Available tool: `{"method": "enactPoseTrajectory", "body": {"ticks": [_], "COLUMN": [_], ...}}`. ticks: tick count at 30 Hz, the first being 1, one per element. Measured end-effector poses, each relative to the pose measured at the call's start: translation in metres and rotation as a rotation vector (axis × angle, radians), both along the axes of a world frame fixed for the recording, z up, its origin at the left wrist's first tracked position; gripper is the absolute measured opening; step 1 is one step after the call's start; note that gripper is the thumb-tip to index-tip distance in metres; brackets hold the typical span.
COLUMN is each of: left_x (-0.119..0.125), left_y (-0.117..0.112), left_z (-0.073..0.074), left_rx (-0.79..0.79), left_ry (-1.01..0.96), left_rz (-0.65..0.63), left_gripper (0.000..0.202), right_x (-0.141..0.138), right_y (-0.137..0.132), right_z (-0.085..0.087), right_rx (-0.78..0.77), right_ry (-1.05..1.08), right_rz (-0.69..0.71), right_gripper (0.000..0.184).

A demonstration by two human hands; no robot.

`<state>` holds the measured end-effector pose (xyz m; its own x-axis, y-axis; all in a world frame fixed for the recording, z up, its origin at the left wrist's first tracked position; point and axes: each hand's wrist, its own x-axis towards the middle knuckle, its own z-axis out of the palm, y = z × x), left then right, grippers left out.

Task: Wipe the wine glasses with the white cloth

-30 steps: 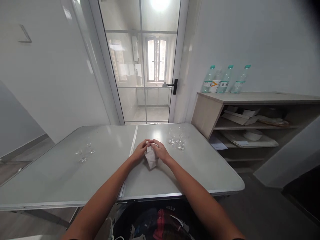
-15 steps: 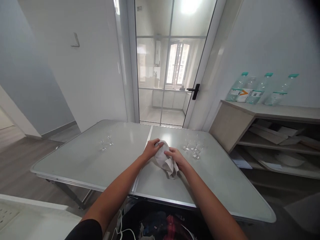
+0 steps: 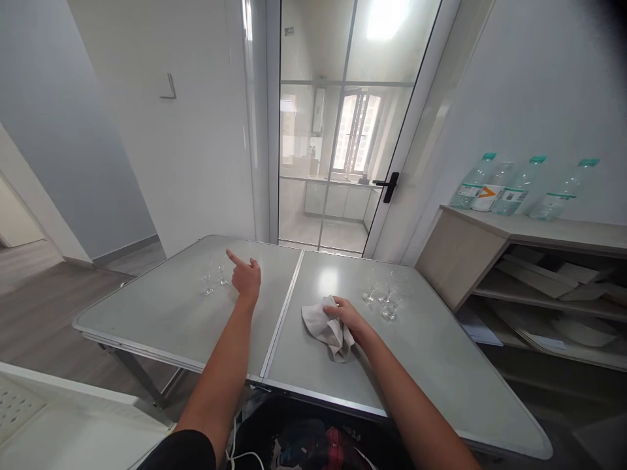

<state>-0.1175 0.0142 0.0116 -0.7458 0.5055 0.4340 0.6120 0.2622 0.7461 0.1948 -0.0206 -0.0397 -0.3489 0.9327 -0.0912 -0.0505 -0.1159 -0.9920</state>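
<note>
My right hand (image 3: 347,314) is closed on a crumpled white cloth (image 3: 321,326) that lies on the grey folding table (image 3: 161,316) just right of its centre seam. My left hand (image 3: 245,277) is stretched out over the left half of the table and holds nothing; its index finger and thumb are extended, close to a few small clear stemmed glasses (image 3: 213,277). Another cluster of small clear glasses (image 3: 386,297) stands to the right of the cloth hand.
A glass door with a black handle (image 3: 386,185) stands behind the table. At the right a wooden shelf unit (image 3: 490,225) carries several water bottles (image 3: 519,192) on top and flat items on its shelves. A white surface (image 3: 29,418) sits at lower left.
My left hand has let go of the cloth and moved left toward the left group of glasses. My right hand keeps the cloth. The view has turned a little to the left.
</note>
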Motion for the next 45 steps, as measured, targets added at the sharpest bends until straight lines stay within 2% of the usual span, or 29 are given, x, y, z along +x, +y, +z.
{"method": "enactPoseTrajectory", "body": {"ticks": [5,8,18,24,27,30,32,35,39,42,45], "left_x": [-0.017,-0.024,-0.026,-0.021,-0.011,0.006,0.018,0.037,0.059,0.076,0.094], "left_y": [0.001,0.003,0.004,0.006,0.006,0.006,0.005,0.0,-0.009,-0.016,-0.018], "left_z": [0.001,0.0,-0.007,-0.006,-0.002,0.002,0.004,0.004,0.002,-0.001,-0.009], "left_rx": [-0.028,-0.081,-0.084,-0.075,-0.016,0.095,0.162,0.203,0.112,0.079,0.128], "left_ry": [-0.049,-0.061,-0.004,0.052,0.091,0.062,-0.019,-0.14,-0.321,-0.43,-0.486], "left_rz": [0.092,0.131,0.104,-0.006,-0.2,-0.535,-0.732,-1.009,-1.399,-1.513,-1.479], "left_gripper": [0.085,0.076,0.031,0.019,0.015,0.012,0.015,0.024,0.037,0.043,0.044], "right_x": [-0.001,-0.001,-0.001,-0.003,-0.003,-0.002,-0.001,-0.002,-0.002,-0.002,-0.005], "right_y": [0.002,0.003,0.002,0.006,0.009,0.009,0.008,0.003,-0.003,-0.004,-0.004], "right_z": [-0.004,-0.006,-0.006,-0.007,-0.005,0.0,0.005,0.011,0.016,0.016,0.014], "right_rx": [0.01,0.009,0.021,0.03,0.043,0.085,0.13,0.209,0.282,0.27,0.242], "right_ry": [-0.017,-0.019,-0.002,0.04,0.1,0.137,0.155,0.194,0.204,0.143,0.15], "right_rz": [0.045,0.052,0.075,0.001,-0.114,-0.223,-0.248,-0.188,-0.022,0.086,0.127], "right_gripper": [0.032,0.033,0.03,0.03,0.03,0.031,0.033,0.039,0.05,0.052,0.043]}}
